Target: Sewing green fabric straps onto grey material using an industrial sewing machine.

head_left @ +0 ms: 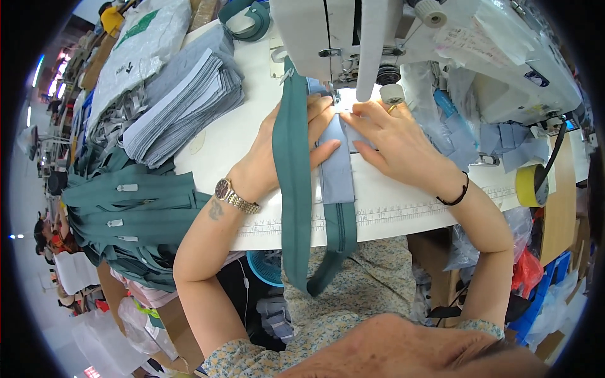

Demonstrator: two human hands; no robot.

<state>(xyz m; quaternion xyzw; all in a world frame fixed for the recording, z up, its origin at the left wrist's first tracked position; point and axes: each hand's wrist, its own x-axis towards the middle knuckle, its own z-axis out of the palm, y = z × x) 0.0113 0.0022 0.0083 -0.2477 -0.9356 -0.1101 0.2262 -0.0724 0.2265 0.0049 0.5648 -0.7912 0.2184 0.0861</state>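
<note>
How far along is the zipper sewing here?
Done: hard to say; a heap of teal zippers hangs off the table's left edge, whether sewn I cannot tell. In hand: the left hand and right hand press a blue-grey fabric piece and teal zipper flat at the sewing machine foot. Left: a stack of grey fabric pieces looks untouched.

- A white table (pixel 220 135) fills the middle, with a printed ruler strip (pixel 403 211) along its near edge.
- A white sewing machine (pixel 504 57) stands at the table's far side.
- A stack of grey fabric pieces (pixel 183 104) lies on the left of the table, with a white plastic bag (pixel 142 44) beyond it.
- A heap of teal zippers (pixel 135 214) sits left of the table.
- A yellow tape roll (pixel 529 184) rests at the right.
- Blue crates (pixel 545 290) stand lower right.
- Pale floor (pixel 44 309) and lamps (pixel 38 69) show far left.
</note>
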